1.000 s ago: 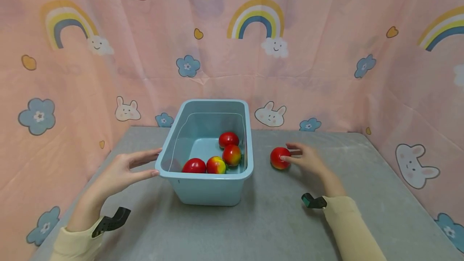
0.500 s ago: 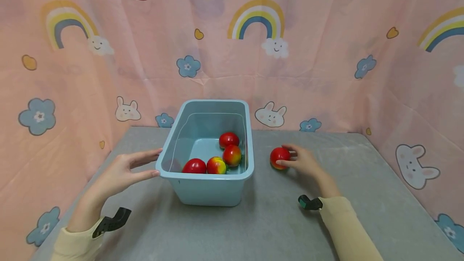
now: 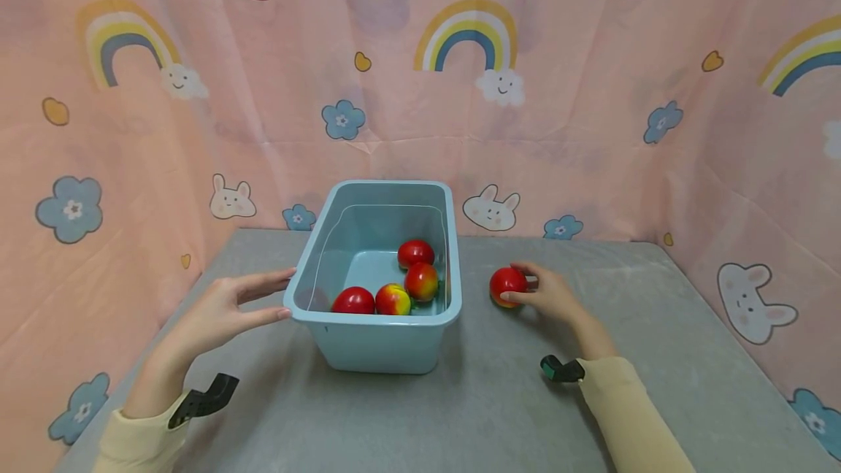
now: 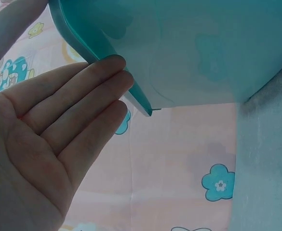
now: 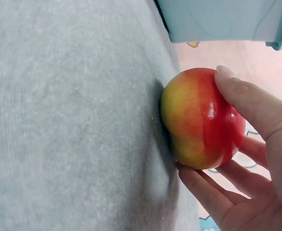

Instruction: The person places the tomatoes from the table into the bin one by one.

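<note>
A light blue plastic bin stands on the grey table, with several red and yellow apples on its floor. My left hand touches the bin's left rim with thumb and fingertips; in the left wrist view its fingers are straight against the rim. To the right of the bin, a shiny red apple with a yellow-green underside rests on the table. My right hand holds this apple from its right side, thumb on one side and fingers on the other.
The grey table runs back to a pink curtain printed with rainbows, rabbits and flowers, which also closes in both sides. A gap of table lies between the bin's right wall and the single apple. Black wrist mounts sit at both sleeves.
My right hand has moved slightly left and its thumb and fingers have come round the apple. The left hand and the bin stay where they were.
</note>
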`<state>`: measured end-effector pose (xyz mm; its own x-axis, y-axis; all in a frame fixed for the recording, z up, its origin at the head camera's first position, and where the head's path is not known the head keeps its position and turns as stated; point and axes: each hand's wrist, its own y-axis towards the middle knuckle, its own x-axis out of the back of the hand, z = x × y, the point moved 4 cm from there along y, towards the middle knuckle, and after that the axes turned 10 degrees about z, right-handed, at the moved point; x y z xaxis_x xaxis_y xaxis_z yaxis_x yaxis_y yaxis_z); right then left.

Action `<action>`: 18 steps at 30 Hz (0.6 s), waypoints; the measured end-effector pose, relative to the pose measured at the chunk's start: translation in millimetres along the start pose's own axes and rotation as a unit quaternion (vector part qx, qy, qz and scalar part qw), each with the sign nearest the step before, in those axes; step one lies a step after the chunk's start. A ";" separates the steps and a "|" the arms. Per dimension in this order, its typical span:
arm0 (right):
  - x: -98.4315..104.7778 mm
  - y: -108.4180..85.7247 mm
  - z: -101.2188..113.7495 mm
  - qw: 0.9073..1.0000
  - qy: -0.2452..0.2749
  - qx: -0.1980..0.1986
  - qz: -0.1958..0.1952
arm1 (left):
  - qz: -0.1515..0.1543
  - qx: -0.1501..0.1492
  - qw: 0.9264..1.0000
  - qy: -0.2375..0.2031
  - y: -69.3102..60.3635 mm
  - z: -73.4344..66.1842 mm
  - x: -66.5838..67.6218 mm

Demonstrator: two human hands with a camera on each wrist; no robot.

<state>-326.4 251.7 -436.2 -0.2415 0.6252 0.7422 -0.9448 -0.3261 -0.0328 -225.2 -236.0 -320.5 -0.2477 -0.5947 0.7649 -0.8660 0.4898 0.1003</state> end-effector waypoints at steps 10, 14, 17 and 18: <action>-0.9 -1.0 -2.3 1.000 0.008 -0.011 -0.001 | -0.001 0.000 1.000 0.001 0.1 -0.8 0.3; -0.9 -1.6 -2.6 1.000 0.007 -0.009 -0.004 | -0.001 -0.002 1.000 -0.003 0.3 -0.7 -0.2; -0.9 -3.1 -1.0 1.000 0.005 -0.003 -0.007 | -0.001 -0.001 1.000 -0.006 0.1 -0.4 -0.5; -1.0 -3.8 -0.8 1.000 0.004 -0.002 -0.009 | -0.001 0.001 1.000 -0.008 0.1 -0.2 -0.6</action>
<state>-322.8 252.9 -437.3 -0.2264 0.6360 0.7378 -0.9498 -0.3121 -0.0224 -225.0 -235.5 -320.9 -0.2538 -0.6055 0.7543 -0.8669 0.4882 0.1003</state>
